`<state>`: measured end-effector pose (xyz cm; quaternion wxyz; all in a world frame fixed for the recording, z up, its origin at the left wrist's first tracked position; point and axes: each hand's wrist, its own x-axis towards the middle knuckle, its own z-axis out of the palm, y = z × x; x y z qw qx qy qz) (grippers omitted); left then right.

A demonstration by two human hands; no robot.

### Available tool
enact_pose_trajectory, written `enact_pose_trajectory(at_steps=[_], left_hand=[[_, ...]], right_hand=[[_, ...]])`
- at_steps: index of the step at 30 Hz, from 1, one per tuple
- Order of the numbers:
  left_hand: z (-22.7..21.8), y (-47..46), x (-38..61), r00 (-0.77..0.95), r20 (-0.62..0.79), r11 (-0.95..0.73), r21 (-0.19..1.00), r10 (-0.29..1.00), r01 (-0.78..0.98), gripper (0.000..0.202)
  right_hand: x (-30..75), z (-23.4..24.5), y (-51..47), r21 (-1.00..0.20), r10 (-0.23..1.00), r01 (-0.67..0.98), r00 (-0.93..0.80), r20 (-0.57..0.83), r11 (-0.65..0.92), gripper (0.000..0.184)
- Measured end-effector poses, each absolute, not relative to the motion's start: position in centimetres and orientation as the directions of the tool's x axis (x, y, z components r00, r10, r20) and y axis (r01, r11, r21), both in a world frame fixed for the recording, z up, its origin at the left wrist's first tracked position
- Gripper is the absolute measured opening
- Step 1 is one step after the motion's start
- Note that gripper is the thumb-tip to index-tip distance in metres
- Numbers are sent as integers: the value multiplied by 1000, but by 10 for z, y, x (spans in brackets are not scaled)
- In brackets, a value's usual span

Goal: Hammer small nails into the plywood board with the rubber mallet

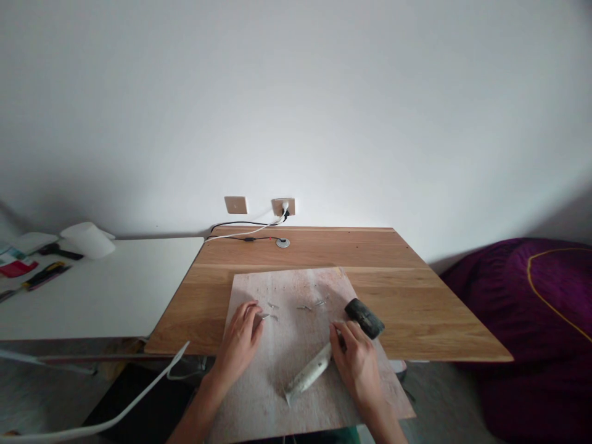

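Note:
A pale plywood board (300, 370) lies on the wooden desk (416, 308) and overhangs its near edge. Several small nails (305, 306) are scattered on the board's far half. My left hand (239, 345) rests on the board with its fingers curled, and the fingertips pinch a small nail (264, 316). My right hand (356, 364) lies over a hammer with a black head (365, 317) and a pale handle (309, 373). Its fingers bend around the handle near the head. The hammer lies flat on the board.
A white table (102, 290) adjoins the desk on the left, with tools and a white object (87, 239) on it. Cables (250, 233) run from a wall socket (283, 205). A purple beanbag (531, 320) sits at the right. A white cable (115, 413) crosses the lower left.

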<state>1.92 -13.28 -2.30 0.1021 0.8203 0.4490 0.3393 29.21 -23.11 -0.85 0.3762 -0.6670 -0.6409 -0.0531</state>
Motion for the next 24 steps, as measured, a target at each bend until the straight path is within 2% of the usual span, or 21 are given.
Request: enact_pose_trajectory(at_steps=[12,15,19,24], left_hand=[[-24,-131,15,334,455,-545,490,825,680,17],[-24,-131,15,346,463,-563,498,816,660,14],[-25,-131,15,404,490,-623,462,773,631,27],[-21,-132,16,427,474,-630,462,770,624,22]], right_hand=[[293,-8,-231,-465,814,876,177,552,125,35],[293,-9,-230,-475,818,872,184,545,120,35],[293,-11,-231,-490,832,864,185,523,115,32],[294,-13,-231,-495,838,862,187,513,111,29]])
